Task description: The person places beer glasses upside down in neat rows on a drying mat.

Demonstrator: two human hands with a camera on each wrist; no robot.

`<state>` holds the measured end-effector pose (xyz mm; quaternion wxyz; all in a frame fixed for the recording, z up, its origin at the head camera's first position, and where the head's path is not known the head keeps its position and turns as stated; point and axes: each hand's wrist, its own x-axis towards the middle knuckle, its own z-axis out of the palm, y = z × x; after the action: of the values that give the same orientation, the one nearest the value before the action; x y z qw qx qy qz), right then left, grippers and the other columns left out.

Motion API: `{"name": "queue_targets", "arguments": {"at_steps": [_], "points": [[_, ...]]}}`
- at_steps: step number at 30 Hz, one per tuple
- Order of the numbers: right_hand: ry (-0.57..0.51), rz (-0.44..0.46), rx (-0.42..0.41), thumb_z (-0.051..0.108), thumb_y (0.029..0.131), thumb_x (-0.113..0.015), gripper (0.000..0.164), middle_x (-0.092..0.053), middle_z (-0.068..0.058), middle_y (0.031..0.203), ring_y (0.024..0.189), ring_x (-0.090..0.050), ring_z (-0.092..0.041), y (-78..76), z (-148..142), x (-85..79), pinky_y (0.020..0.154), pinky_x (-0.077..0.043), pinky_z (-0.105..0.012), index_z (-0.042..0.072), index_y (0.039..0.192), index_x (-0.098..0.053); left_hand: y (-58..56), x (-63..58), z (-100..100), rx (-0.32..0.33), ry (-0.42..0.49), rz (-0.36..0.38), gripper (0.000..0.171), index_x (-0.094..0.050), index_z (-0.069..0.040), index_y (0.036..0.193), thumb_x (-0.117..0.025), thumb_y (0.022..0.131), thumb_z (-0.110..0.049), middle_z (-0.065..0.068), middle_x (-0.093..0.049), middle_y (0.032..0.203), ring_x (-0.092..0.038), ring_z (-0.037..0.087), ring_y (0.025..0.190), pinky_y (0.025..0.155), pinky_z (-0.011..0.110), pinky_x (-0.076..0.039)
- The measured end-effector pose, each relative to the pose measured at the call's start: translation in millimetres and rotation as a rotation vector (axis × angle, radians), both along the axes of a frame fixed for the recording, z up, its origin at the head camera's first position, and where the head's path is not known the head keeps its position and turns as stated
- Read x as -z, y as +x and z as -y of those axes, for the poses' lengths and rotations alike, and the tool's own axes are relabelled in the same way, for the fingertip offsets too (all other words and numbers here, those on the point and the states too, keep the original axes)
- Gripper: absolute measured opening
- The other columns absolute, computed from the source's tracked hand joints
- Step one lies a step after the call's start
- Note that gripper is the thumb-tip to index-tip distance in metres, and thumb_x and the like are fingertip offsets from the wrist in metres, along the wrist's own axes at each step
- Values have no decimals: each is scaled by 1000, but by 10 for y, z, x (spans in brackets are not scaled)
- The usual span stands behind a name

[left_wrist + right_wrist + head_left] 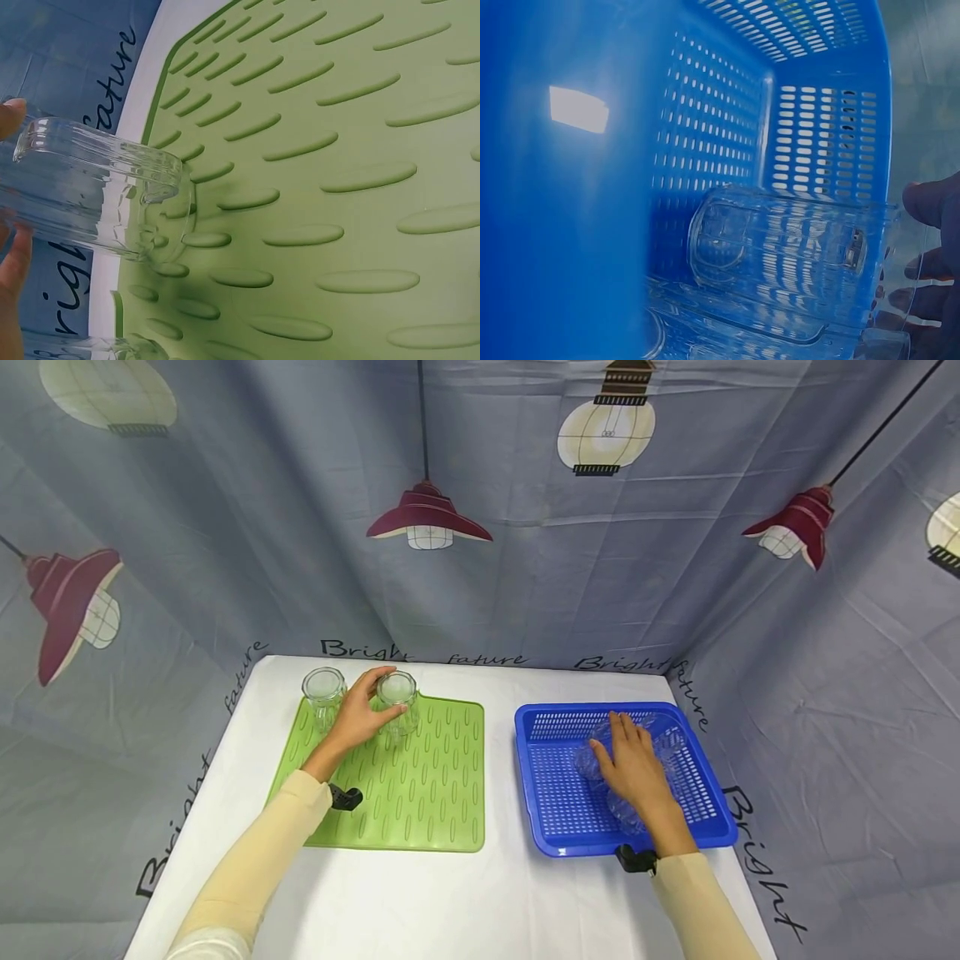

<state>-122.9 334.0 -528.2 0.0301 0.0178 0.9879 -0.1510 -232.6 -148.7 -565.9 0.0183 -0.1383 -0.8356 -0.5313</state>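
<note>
My left hand (365, 714) holds a clear glass (397, 702) standing at the back of the green mat (435, 793), thumb on one side and fingers on the other. Its ribbed side (97, 187) shows in the left wrist view, with one end against the mat. Left of this hand is a second clear glass (324, 693). Over on the right, my right hand (636, 764) reaches into the blue basket (551, 841), thumb spread from the fingers, above several clear glasses (787, 240). Its fingertips are close to a glass's end; contact is hard to make out.
Mat and basket lie side by side on a white-covered table (420, 902), with a strip of white cloth between them. A grey curtain (525, 593) printed with lamps borders the table at the back and sides. The basket has raised, slotted walls.
</note>
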Motion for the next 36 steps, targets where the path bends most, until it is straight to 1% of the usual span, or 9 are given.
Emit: {"name": "queue_targets", "arguments": {"at_steps": [7, 11, 15, 20, 27, 32, 36], "points": [[2, 7, -6, 39, 115, -47, 74, -18, -34, 175, 160, -19, -59, -4, 24, -12, 115, -33, -87, -3, 170, -18, 14, 3, 31, -14, -46, -23, 77, -48, -14, 159, -87, 92, -17, 14, -50, 164, -46, 37, 153, 127, 58, -44], [2, 6, -5, 39, 116, -46, 74, -19, -33, 176, 160, -19, -59, -9, 29, -14, 114, -34, -88, -2, 170, -18, 33, -17, 38, -22, -61, -32, 78, -48, -16, 160, -87, 93, -18, 13, -49, 165, -46, 37, 154, 126, 58, -44], [2, 8, -9, 39, 116, -46, 74, -19, -34, 175, 160, -19, -59, -13, 43, -19, 116, -34, -86, -3, 170, -18, 64, -59, 45, -43, -88, -46, 79, -48, -17, 160, -87, 92, -20, 13, -48, 165, -46, 39, 153, 127, 62, -41], [7, -5, -11, 38, 115, -47, 74, -20, -35, 174, 159, -21, -59, -13, 56, -19, 117, -34, -84, -4, 169, -19, 119, -127, 69, -63, -110, -94, 80, -48, -19, 160, -88, 91, -23, 12, -48, 166, -44, 41, 155, 127, 68, -37], [10, -8, -21, 38, 116, -46, 74, -22, -36, 173, 158, -22, -60, 4, 25, 15, 117, -35, -83, -5, 169, -19, 263, -194, 136, -71, -109, -184, 74, -52, -14, 157, -87, 92, -18, 13, -50, 165, -47, 40, 153, 127, 68, -38], [9, -29, -24, 37, 115, -48, 73, -24, -36, 173, 157, -24, -61, 5, -6, 27, 114, -37, -85, -5, 169, -21, 394, -210, 187, -92, -138, -201, 70, -53, -12, 156, -85, 94, -19, 13, -49, 166, -48, 39, 153, 126, 67, -39], [21, -32, -27, 38, 115, -49, 73, -25, -36, 172, 156, -25, -61, 1, -13, 22, 110, -40, -85, -5, 168, -22, 522, -231, 260, -141, -179, -248, 72, -56, -12, 154, -88, 90, -18, 13, -51, 164, -48, 40, 152, 124, 65, -42]]}}
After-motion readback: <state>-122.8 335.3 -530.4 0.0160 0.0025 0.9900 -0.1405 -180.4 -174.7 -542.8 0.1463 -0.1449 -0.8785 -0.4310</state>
